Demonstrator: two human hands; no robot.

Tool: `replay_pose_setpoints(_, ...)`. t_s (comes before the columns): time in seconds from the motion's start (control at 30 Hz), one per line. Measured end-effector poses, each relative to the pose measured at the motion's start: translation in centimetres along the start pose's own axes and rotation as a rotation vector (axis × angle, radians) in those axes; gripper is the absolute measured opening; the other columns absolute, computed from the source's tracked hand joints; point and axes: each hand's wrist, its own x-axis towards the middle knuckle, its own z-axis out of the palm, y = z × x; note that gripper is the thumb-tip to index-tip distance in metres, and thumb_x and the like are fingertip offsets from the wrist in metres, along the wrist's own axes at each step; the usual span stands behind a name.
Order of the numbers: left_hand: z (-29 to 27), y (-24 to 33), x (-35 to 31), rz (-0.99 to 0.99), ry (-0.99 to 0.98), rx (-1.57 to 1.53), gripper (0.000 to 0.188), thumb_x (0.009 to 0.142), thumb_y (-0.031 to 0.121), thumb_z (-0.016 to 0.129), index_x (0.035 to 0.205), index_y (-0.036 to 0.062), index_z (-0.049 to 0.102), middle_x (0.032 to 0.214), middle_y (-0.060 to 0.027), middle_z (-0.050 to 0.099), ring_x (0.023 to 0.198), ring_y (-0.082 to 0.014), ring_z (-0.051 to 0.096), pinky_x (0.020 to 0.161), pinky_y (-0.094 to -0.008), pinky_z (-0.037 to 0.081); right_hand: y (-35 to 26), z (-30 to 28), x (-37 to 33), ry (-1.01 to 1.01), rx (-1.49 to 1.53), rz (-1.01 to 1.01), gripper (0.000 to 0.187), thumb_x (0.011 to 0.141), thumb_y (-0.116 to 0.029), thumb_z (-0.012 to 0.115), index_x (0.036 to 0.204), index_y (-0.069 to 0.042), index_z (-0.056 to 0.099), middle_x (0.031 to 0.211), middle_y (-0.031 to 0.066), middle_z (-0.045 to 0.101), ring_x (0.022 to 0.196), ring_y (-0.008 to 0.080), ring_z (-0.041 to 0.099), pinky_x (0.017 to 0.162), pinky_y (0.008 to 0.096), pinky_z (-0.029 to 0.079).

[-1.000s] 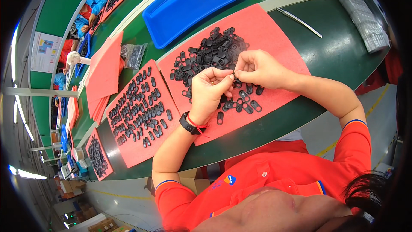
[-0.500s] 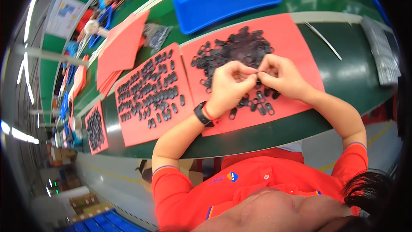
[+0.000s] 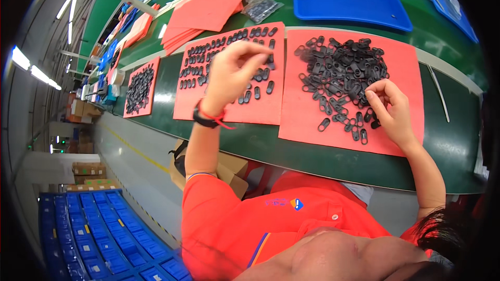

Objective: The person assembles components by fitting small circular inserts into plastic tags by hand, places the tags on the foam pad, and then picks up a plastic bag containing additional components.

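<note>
My left hand point(image 3: 235, 73), a dark band and red cord at its wrist, hovers over the middle pink mat point(image 3: 229, 112). Its thumb and forefinger are closed at a small black oval part point(image 3: 271, 64), slightly blurred. Rows of similar black oval parts point(image 3: 195, 58) lie on that mat, some hidden behind the hand. On the right pink mat point(image 3: 307, 130) is a loose pile of black ring-ended parts point(image 3: 346, 62). My right hand point(image 3: 393, 112) is at the pile's right edge, thumb and forefinger pinched together; what lies between them is hidden.
A blue tray point(image 3: 349, 0) sits behind the right mat, with a clear bag of parts point(image 3: 259, 6) and stacked pink sheets point(image 3: 208, 8) to its left. White tweezers point(image 3: 439, 93) lie at the right. Farther left is another pink mat of black parts point(image 3: 139, 89).
My hands, together over the pile before, are now apart. The left has moved left over the middle mat; the right stays by the pile. The whole view has turned toward the left.
</note>
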Motion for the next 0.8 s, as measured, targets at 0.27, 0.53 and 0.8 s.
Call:
replay_pose_setpoints(0.27, -8.9, -4.3, -4.4, -0.335, 0.013, 0.347, 0.014, 0.077, 0.0, 0.068, 0.09, -0.0014, 0.061, 0.077, -0.0028, 0.064, 0.068, -0.0057, 0.06, 0.062, -0.0194, 0.048, -0.1, 0.3, -0.1, -0.027, -0.12, -0.066, 0.004, 0.086, -0.005, 0.057, 0.085, -0.002, 0.057, 0.073, -0.0012, 0.051, 0.059, 0.0033, 0.044, 0.052, 0.0191, 0.033)
replay_pose_setpoints(0.53, -8.0, -6.2, -4.0, -0.324, -0.049, 0.324, 0.015, 0.075, -0.002, 0.068, 0.088, -0.0015, 0.06, 0.077, -0.0024, 0.064, 0.066, -0.0054, 0.058, 0.062, -0.0184, 0.048, -0.3, 0.8, -0.2, -0.021, -0.184, -0.151, 0.001, 0.084, -0.002, 0.058, 0.085, -0.002, 0.058, 0.07, -0.0011, 0.05, 0.056, 0.0033, 0.043, 0.049, 0.0194, 0.033)
replay_pose_setpoints(0.8, -7.0, -6.9, -3.6, -0.269, -0.065, 0.463, 0.017, 0.071, -0.001, 0.071, 0.085, -0.0005, 0.062, 0.073, -0.0034, 0.064, 0.062, -0.0052, 0.058, 0.057, -0.0202, 0.048, -0.3, 0.1, -0.3, -0.026, -0.209, -0.209, 0.003, 0.082, 0.0, 0.059, 0.085, -0.001, 0.059, 0.072, 0.0003, 0.052, 0.054, 0.0037, 0.045, 0.048, 0.0195, 0.035)
